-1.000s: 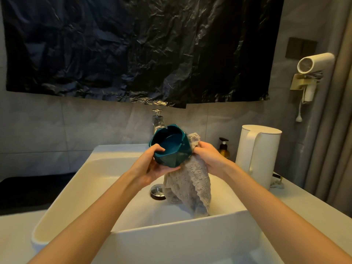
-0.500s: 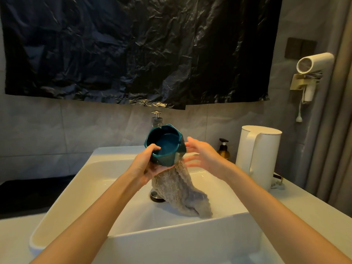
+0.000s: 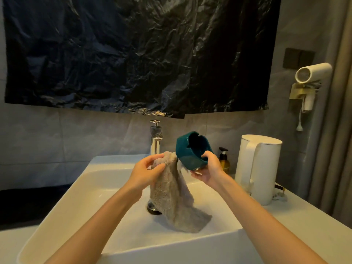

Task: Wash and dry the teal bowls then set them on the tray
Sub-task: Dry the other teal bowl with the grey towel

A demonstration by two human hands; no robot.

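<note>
Holding the teal bowl (image 3: 192,152), right grip (image 3: 209,169) curls round it; left grip (image 3: 146,172) pinches towel (image 3: 171,197).

Bowl (image 3: 191,154) in right hand (image 3: 208,173) over sink (image 3: 190,250), just right of cloth (image 3: 171,199). Cloth hangs from left hand (image 3: 144,175) into basin, over drain (image 3: 151,209). Faucet (image 3: 156,139) at far rim. Pump bottle (image 3: 224,161), kettle (image 3: 261,168) on counter (image 3: 304,235), right of sink.

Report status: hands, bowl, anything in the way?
Left hand grips the grey cloth over the sink. Right hand holds the teal bowl, tilted. Nothing blocking the hands; tray not in view.
</note>
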